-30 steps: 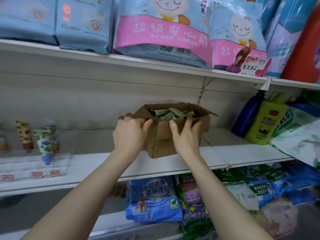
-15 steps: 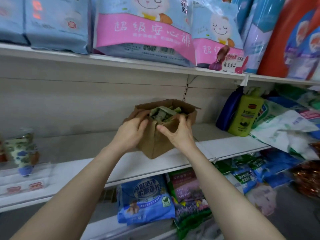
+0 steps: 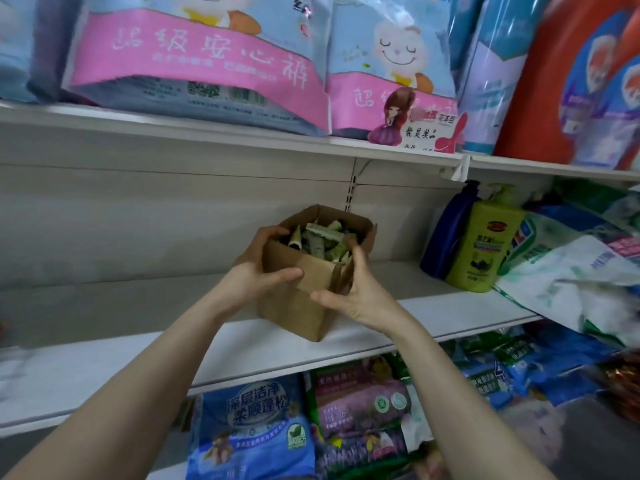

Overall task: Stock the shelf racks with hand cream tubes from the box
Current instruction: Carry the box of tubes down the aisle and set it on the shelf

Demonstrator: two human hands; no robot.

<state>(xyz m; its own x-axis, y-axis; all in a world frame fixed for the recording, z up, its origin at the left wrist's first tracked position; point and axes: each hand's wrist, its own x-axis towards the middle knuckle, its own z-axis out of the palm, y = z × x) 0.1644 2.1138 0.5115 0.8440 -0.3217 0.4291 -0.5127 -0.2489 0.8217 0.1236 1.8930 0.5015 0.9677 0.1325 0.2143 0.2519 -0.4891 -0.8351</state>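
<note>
You gripped a small open cardboard box [image 3: 294, 306] with both hands on the white middle shelf [image 3: 138, 355]. Your left hand [image 3: 258, 271] clasped its left side; your right hand [image 3: 353, 292] clasped its right side. Green hand cream tubes [image 3: 323, 239] filled the box. A green bottle [image 3: 483, 244] stood nearby.

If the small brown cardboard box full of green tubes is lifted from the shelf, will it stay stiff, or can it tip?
The small brown cardboard box is probably fairly light, as its green hand cream tubes are small. Its walls may flex: one flap is already bent under the right hand. It looks taller than wide and is filled to the top, so it could tip; the left hand steadies it.
</note>
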